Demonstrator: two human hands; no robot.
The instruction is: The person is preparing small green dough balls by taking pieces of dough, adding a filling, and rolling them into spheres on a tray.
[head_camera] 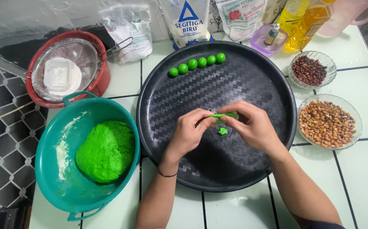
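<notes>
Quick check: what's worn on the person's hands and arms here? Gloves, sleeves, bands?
Both hands are bare, no gloves and no rings visible. The left hand has a thin dark band around the wrist. The right hand has nothing at the wrist; its forearm is bare up to a dark sleeve edge at the bottom of the frame.

Tiled counter [362, 178] with tray [162, 106], bowls [48, 140]

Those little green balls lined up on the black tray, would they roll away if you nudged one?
Probably: the green balls look round and smooth, and the black tray seems flat. They likely dent easily, since both hands' fingers are flattening a similar green piece.
</notes>
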